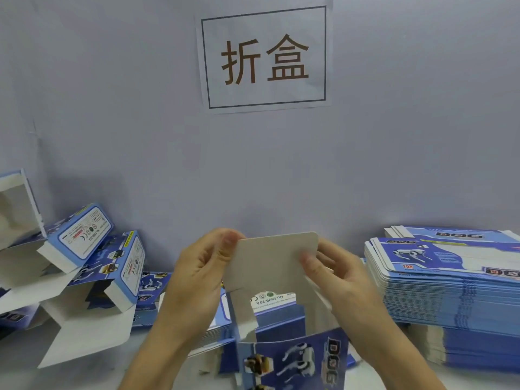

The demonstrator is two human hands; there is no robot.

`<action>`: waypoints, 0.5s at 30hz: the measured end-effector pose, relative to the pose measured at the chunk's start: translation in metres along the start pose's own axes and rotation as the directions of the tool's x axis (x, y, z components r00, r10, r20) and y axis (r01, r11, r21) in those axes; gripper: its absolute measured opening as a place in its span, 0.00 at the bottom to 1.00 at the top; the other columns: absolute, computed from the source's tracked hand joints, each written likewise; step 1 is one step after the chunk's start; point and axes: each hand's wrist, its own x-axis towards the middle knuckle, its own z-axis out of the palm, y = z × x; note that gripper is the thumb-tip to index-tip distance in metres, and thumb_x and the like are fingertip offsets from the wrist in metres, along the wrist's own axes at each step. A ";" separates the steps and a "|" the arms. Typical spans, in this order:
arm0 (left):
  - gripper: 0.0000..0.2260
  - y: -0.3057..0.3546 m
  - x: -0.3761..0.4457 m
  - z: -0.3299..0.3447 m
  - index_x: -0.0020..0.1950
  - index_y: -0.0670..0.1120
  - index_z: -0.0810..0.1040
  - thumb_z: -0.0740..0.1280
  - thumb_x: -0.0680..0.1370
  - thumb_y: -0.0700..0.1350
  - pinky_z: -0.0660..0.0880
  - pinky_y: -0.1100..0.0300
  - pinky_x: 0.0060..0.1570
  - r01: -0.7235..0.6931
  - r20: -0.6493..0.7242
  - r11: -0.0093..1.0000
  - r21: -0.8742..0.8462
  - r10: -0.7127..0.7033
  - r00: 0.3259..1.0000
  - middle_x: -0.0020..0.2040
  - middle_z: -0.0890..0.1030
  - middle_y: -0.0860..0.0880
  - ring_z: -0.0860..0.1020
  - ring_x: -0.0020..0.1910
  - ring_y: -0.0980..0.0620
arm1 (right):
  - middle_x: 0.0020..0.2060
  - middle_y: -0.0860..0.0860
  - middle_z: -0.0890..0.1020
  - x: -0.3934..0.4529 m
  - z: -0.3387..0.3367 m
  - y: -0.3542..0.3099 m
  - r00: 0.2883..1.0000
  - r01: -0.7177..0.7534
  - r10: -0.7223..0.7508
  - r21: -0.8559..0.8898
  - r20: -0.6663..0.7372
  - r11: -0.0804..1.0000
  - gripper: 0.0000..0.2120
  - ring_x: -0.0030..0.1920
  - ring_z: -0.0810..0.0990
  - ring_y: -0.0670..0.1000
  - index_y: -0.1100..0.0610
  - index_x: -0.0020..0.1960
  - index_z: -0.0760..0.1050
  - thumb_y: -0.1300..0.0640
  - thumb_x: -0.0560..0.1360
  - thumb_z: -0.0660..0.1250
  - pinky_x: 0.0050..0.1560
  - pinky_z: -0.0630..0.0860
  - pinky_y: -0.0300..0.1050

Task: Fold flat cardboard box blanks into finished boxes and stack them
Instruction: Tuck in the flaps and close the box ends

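Lower centre of the frame: half-formed box [292,358] upright, grey top flap [270,263] raised. Left hand [197,274] pinching the flap's left edge, right hand [337,274] gripping its right edge. Right side: tall stack of flat blanks [450,285] on the worktop [25,361]. Left side: folded boxes [84,266] piled loosely. Upper centre: paper sign [264,56] on the wall.

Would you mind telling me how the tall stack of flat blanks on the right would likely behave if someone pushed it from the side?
The stack of flat blanks looks heavy: many sheets deep. Its glossy printed faces probably slide, so a push high up would likely shear the top layers. The edges already sit slightly fanned, suggesting loose, unbound sheets.
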 end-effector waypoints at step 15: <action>0.09 0.004 -0.007 0.005 0.49 0.65 0.82 0.68 0.73 0.51 0.83 0.53 0.34 -0.092 -0.055 0.996 -0.023 0.090 0.994 0.44 0.86 0.53 0.84 0.40 0.49 | 0.46 0.51 0.87 -0.003 -0.005 -0.017 0.973 0.222 -0.228 -0.113 -0.042 0.969 0.19 0.39 0.86 0.64 0.35 0.59 0.79 0.57 0.76 0.67 0.35 0.82 0.66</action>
